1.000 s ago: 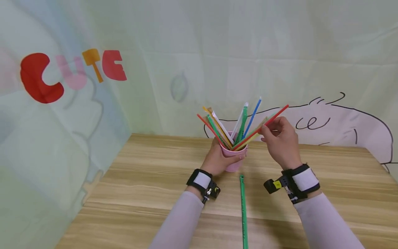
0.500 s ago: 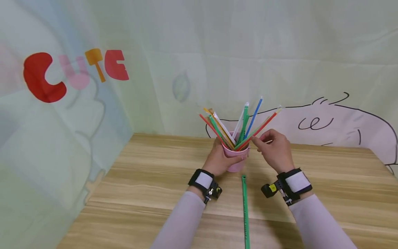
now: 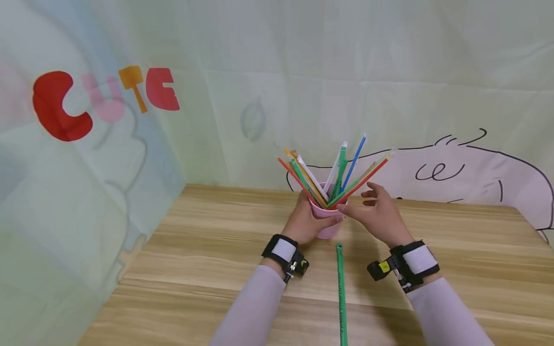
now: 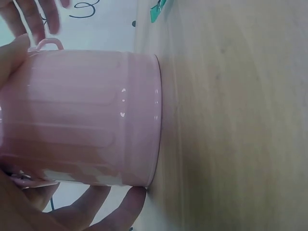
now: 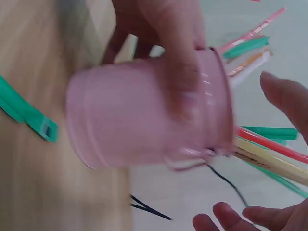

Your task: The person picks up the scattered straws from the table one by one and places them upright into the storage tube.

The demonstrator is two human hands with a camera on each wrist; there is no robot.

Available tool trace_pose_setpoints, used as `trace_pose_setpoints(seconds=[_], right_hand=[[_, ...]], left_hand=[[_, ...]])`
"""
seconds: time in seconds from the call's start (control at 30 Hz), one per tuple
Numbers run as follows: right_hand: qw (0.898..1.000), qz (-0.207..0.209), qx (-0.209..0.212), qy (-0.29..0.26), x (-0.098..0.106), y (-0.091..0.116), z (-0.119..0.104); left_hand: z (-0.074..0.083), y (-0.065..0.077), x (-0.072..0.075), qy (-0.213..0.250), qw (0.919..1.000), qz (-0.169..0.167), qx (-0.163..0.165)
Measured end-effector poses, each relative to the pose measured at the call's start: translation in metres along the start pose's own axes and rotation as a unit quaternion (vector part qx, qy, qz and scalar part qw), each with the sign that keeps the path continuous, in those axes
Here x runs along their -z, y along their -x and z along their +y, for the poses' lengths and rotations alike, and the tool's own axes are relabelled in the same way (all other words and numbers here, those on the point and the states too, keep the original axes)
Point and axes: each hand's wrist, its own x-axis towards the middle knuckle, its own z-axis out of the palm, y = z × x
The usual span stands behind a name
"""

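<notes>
A small pink bucket (image 3: 327, 232) stands upright on the table, filled with drinking straws leaning outward. My left hand (image 3: 302, 222) grips it from the left, the thumb across the front below the rim. In the left wrist view the bucket's ribbed wall (image 4: 82, 106) shows up close. A red straw (image 3: 368, 180) leans out to the right, beside pale and green ones. My right hand (image 3: 383, 216) is just right of the bucket with fingers spread and holds nothing. Its thumb tip is close to the rim; whether they touch, I cannot tell.
A green-wrapped straw (image 3: 341, 293) lies on the wooden table (image 3: 195, 264) in front of the bucket, between my forearms. Behind the table hangs a printed cloth (image 3: 259, 72). A blue straw (image 3: 357, 156) sticks up highest from the bucket.
The red straw in my right hand went down into the bucket and was let go. That hand then lowered toward the rim, fingers spreading. My left hand keeps its grip on the bucket.
</notes>
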Motion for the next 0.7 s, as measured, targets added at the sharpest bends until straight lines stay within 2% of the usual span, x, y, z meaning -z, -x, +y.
trace_pose_setpoints(seconds=[0.1,0.17,0.37,0.57,0.7], right_hand=[[1.0,-0.019,0.008,-0.016,-0.012,-0.002,0.007],[0.999,-0.028,0.012,-0.03,-0.02,-0.003,0.011],[0.994,-0.039,0.03,-0.098,-0.039,-0.008,0.016],[0.988,-0.019,0.044,-0.144,-0.052,-0.015,0.018],[0.981,-0.011,0.08,-0.176,-0.057,-0.016,0.012]], left_hand=[[-0.013,-0.004,-0.002,-0.019,0.9998,0.0,0.005],[-0.014,-0.004,-0.001,-0.022,0.9997,-0.003,0.003],[0.003,0.002,0.005,0.0,0.9996,-0.008,-0.027],[0.012,0.003,0.008,0.021,0.9973,-0.018,-0.068],[0.012,0.003,0.008,0.024,0.9976,-0.017,-0.063]])
